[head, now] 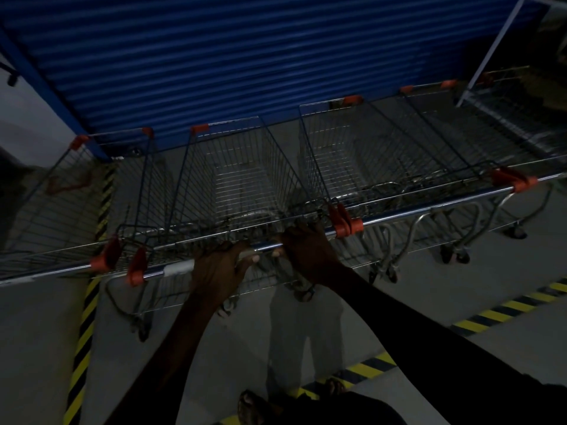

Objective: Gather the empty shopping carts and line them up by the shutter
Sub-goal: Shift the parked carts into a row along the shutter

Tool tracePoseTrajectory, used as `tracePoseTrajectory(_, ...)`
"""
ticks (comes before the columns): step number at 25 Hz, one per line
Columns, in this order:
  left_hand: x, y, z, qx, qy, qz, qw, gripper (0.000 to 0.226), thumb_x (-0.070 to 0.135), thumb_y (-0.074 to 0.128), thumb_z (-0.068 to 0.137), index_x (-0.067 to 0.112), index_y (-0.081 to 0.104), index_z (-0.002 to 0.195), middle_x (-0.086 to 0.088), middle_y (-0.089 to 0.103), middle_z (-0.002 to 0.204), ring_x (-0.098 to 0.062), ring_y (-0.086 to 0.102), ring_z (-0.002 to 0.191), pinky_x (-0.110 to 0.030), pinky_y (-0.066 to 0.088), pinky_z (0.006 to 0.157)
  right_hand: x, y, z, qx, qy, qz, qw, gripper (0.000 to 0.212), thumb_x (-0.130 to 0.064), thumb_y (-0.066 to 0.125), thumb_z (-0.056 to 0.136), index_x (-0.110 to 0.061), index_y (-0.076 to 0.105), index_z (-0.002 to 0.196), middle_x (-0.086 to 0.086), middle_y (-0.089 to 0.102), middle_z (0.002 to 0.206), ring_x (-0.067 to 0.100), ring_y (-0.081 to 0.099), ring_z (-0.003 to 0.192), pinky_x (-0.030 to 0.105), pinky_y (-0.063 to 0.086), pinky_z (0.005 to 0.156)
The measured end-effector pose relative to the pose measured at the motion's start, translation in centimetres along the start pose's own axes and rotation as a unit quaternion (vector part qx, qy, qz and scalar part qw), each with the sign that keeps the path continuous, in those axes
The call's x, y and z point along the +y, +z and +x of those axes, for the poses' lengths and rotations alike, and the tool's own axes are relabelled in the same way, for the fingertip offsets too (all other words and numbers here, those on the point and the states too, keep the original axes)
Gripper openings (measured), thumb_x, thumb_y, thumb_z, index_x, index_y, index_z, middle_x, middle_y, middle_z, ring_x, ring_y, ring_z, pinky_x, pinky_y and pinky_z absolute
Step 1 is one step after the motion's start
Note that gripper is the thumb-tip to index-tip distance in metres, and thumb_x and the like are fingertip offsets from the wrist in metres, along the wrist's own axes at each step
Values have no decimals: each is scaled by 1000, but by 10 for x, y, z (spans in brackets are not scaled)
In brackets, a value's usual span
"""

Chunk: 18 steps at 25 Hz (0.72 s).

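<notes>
- Both hands are clenched on the handle bar (306, 239) of the middle cart (242, 179): left hand (217, 266) wraps the bar from above, right hand (306, 250) just beside it, fingers curled right round the chrome.
- Head view, and it's dim: that cart points nose-first at the blue shutter (245, 56), its front end close to the shutter's foot.
- Left of it stands another cart (61, 191), right of it a third cart (383, 154), all side by side, handles toward the person, baskets empty as far as the light shows.
- Further right, more wire frames (506, 124) run along the shutter; how many, I can't tell.
- Judgement: the row looks largely formed, and this cart seems nearly home.
- Left to do, I'd say: nudge it square with its neighbours, then let go; any carts outside the frame are unknown.
- Striped floor tape (82, 332) borders the parking strip.
</notes>
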<state>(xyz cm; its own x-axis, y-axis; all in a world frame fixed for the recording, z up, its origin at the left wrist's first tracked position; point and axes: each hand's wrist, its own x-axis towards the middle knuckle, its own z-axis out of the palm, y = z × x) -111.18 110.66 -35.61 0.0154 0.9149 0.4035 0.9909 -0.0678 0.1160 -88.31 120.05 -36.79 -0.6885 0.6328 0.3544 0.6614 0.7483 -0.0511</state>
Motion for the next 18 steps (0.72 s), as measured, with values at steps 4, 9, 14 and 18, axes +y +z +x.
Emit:
tracePoseTrajectory(4, 1, 2, -1, -5, 0, 10, 1000, 53, 67, 39, 94, 29, 73, 108, -1, 74, 84, -29, 70, 75, -35, 50, 70, 0, -1, 0, -7, 5, 11, 1000, 43, -35, 41, 92, -21, 68, 122, 5, 70, 108, 34, 64, 102, 48, 47, 87)
tracePoseTrajectory(9, 1, 2, -2, -9, -17, 7, 1000, 50, 66, 41, 92, 31, 72, 110, -1, 75, 92, -30, 71, 83, -39, 50, 78, -1, -7, 1, -3, 0, 32, 999, 41, -38, 39, 93, -23, 65, 122, 5, 70, 103, 34, 63, 98, 47, 47, 85)
tracePoseTrajectory(14, 5, -2, 0, -15, -24, 6, 1000, 48, 65, 40, 92, 33, 72, 110, 3, 76, 93, -27, 71, 88, -39, 42, 82, -1, -10, 3, -26, 12, 21, 999, 47, -37, 40, 88, -26, 67, 125, 5, 71, 106, 36, 64, 100, 50, 48, 88)
tracePoseTrajectory(18, 2, 3, -5, -54, -32, 21, 998, 53, 66, 38, 93, 33, 69, 120, 1, 71, 112, -31, 64, 105, -46, 38, 91, -1, -10, 3, -41, 9, 33, 999, 46, -42, 39, 92, -22, 70, 120, 9, 72, 108, 37, 65, 103, 52, 47, 90)
